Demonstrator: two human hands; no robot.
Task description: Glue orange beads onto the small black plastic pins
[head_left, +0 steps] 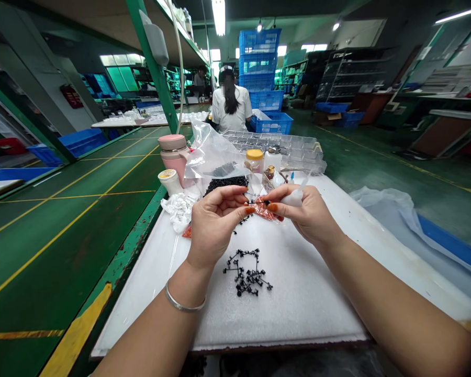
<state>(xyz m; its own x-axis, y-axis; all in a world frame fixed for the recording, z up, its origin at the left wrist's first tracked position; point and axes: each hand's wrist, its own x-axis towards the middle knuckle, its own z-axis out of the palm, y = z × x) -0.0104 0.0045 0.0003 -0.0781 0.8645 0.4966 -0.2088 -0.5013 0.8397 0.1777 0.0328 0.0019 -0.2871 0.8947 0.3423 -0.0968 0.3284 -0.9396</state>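
My left hand [214,222] and my right hand [304,212] meet above a white foam mat [290,293], fingertips pinched together on a tiny black part [256,201]. My right hand also holds a small white squeeze bottle [296,196] in its palm. Below the hands lies a cluster of small black plastic parts on sprues [248,273]. Behind the hands an open clear plastic bag [215,157] holds a heap of black parts [225,183]. A small bag of orange pieces [264,209] lies under my fingers.
A pink flask [175,152], a small white jar [169,180], a yellow-capped jar [255,160] and a white bottle [273,157] stand at the mat's far end, with crumpled white cloth [178,209] nearby. Clear compartment trays [294,149] lie behind. A seated person [231,104] faces away; blue crates [259,57] are stacked beyond.
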